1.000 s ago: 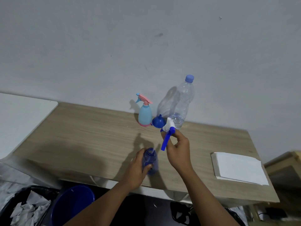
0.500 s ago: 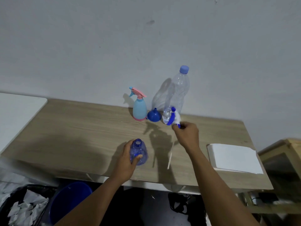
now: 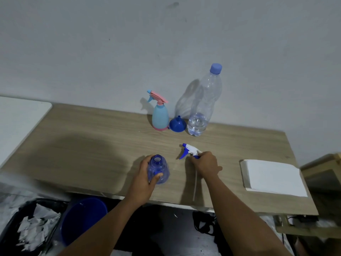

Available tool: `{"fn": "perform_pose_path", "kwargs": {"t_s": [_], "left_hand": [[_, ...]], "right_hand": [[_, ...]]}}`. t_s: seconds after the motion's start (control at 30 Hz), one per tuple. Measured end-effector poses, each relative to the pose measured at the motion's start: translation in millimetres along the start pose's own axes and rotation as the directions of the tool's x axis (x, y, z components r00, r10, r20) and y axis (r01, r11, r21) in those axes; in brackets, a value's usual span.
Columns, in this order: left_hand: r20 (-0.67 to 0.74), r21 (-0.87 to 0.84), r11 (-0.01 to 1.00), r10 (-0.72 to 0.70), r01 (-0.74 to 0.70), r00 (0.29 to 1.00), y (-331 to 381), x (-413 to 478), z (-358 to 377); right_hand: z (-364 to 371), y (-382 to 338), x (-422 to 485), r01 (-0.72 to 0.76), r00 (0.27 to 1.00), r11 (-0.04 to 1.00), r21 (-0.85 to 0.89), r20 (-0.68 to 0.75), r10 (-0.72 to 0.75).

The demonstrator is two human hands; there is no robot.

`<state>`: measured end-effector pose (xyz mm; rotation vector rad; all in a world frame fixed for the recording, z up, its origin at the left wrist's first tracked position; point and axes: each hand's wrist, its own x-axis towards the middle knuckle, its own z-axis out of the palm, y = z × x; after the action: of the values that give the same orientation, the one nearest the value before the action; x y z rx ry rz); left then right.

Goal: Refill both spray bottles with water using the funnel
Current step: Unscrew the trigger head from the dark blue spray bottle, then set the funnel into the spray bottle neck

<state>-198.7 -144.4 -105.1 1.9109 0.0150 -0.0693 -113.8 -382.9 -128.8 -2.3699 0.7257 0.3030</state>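
My left hand (image 3: 145, 174) grips a small clear blue spray bottle (image 3: 159, 169) that stands on the wooden table (image 3: 88, 154) with its neck open. My right hand (image 3: 205, 164) holds the white and blue spray head (image 3: 189, 151) low against the tabletop, its thin tube trailing toward me. At the back by the wall stand a light blue spray bottle with a pink trigger (image 3: 160, 115), a blue funnel (image 3: 177, 125) lying mouth down, and a tall clear water bottle (image 3: 204, 102) with a blue cap and a little water in its bottom.
A stack of white paper (image 3: 275, 175) lies at the table's right end. Below the front edge are a blue bucket (image 3: 83, 220) and a black bin of crumpled paper (image 3: 31, 228). A white surface (image 3: 16, 115) adjoins the table's left side.
My right hand carried the removed spray head from above the open bottle out to the right and down to the tabletop. The left hand stayed on the blue bottle.
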Motion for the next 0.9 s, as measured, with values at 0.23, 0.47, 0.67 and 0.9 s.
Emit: {"fn": "perform_pose_path", "kwargs": {"t_s": [0.23, 0.47, 0.67, 0.9], "left_hand": [[0.018, -0.006, 0.999, 0.035, -0.035, 0.999, 0, 2, -4], [-0.013, -0.039, 0.999, -0.001, 0.000, 1.000, -7, 26, -18], [-0.040, -0.016, 1.000, -0.009, 0.009, 0.999, -18, 39, -22], [-0.060, 0.019, 1.000, 0.018, -0.017, 0.998, -24, 40, -23]], "right_hand": [[-11, -5, -17, -0.019, 0.999, 1.000, 0.016, -0.036, 0.020], [-27, -37, -18, 0.221, 0.953, 0.961, 0.165, -0.247, -0.177], [4, -111, 10, 0.452, 0.892, 0.823, 0.344, -0.171, -0.418], [44, -140, 65, 0.421, 0.907, 0.840, 0.343, -0.156, -0.391]]}}
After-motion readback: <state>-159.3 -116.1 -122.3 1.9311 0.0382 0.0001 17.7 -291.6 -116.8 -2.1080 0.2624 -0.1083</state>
